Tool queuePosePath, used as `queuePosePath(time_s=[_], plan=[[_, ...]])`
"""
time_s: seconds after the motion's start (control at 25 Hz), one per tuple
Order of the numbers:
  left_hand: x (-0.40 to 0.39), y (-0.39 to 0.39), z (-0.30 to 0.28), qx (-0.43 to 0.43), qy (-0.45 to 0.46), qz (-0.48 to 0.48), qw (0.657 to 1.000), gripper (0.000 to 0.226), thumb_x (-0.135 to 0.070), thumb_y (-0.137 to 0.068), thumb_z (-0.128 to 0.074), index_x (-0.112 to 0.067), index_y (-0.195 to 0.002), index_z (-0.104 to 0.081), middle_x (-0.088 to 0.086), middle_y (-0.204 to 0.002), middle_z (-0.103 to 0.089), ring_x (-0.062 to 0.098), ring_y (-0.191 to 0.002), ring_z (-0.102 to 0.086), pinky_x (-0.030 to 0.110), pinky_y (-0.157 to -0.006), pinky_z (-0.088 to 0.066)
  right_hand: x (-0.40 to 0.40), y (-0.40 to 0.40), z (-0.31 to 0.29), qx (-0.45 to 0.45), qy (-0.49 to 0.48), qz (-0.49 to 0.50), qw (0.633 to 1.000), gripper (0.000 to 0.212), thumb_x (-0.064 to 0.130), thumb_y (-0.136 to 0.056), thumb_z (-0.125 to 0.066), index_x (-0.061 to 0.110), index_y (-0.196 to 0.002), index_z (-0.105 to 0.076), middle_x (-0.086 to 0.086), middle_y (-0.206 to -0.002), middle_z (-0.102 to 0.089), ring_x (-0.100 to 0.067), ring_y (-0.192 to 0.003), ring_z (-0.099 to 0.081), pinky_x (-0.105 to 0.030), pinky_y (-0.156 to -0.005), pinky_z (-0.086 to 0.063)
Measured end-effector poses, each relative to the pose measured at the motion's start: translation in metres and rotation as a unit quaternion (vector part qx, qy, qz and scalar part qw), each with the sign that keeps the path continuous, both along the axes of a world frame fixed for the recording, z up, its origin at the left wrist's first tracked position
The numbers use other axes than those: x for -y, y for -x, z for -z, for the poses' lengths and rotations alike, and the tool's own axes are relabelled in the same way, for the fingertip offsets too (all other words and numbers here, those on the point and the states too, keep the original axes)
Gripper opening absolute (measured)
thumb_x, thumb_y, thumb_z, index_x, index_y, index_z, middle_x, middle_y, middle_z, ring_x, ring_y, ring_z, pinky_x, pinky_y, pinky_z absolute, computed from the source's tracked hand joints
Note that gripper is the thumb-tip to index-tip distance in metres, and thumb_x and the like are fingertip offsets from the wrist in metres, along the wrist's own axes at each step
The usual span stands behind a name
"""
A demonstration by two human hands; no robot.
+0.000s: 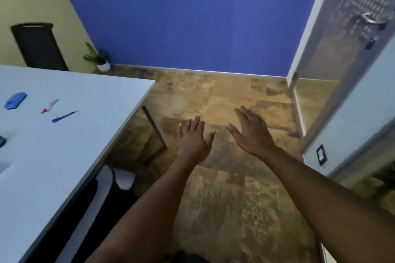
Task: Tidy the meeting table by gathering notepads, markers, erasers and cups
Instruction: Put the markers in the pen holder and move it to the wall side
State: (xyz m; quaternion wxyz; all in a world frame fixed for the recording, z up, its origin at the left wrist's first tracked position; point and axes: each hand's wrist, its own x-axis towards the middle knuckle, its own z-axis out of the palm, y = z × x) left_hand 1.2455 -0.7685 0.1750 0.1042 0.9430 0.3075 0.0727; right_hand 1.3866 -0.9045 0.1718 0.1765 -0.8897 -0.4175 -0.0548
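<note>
Nothing has been gathered yet, by the look of it: both hands hang out over the floor [224,177], off to the right of the white meeting surface [70,134], and neither holds anything. The left hand [193,139] is palm down with its fingers [188,125] straight and a little apart; the right hand [251,129] is likewise flat, its fingers [245,114] spread wider, touching nothing. The things to collect lie well apart from both hands, toward the far left of the surface: a blue eraser [15,100], near it a blurred white marker with a red tip [49,106], and just beside that a blue marker [64,116] lying slantwise. A dark object [2,141] and a pale sheet, perhaps a notepad [5,168], are cut off at the left border, too little shown to name surely; no cup is in view. The next move, I judge, calls for turning left and reaching across the surface, probably the left hand for the markers first, as they lie nearest. The corner of the surface [154,80] juts toward the hands, with a dark table leg [155,127] below it and a chair [102,188] tucked under the near edge, so the body must go round these. The floor ahead is open up to the blue wall [192,17]; a glass door [342,60] stands ajar on the right.
</note>
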Motion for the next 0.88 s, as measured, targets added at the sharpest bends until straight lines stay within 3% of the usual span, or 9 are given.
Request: queuePosePath(time_s=[0.36, 0.6, 0.88], plan=[[-0.193, -0.096, 0.014, 0.01, 0.014, -0.161, 0.987, 0.066, -0.058, -0.098, -0.016, -0.021, -0.15, -0.028, 0.002, -0.162, -0.016, 0.026, -0.149, -0.007, 0.051, -0.12, -0.002, -0.228, -0.129, 0.019, -0.015, 0.017, -0.144, 0.989, 0.086, 0.075, -0.086, -0.009, 0.019, -0.148, -0.028, -0.006, -0.158, -0.025, -0.025, -0.145, -0.024, -0.044, -0.116, -0.018], [-0.351, -0.181, 0.023, 0.006, -0.015, -0.185, 0.983, 0.07, -0.063, -0.094, -0.012, -0.023, -0.149, -0.03, 0.002, -0.161, -0.018, 0.025, -0.149, -0.01, 0.051, -0.119, 0.003, -0.374, -0.214, 0.017, -0.015, 0.024, -0.192, 0.981, 0.08, 0.071, -0.089, -0.015, 0.021, -0.149, -0.027, -0.003, -0.159, -0.025, -0.023, -0.146, -0.021, -0.042, -0.117, -0.014], [-0.482, -0.272, 0.034, 0.01, -0.016, -0.209, 0.978, 0.066, -0.062, -0.095, -0.017, -0.025, -0.148, -0.031, 0.0, -0.161, -0.019, 0.023, -0.149, -0.011, 0.047, -0.116, 0.008, -0.523, -0.321, 0.025, -0.033, 0.01, -0.207, 0.978, 0.08, 0.073, -0.089, -0.012, 0.022, -0.148, -0.027, -0.002, -0.158, -0.026, -0.023, -0.145, -0.023, -0.042, -0.116, -0.013]])
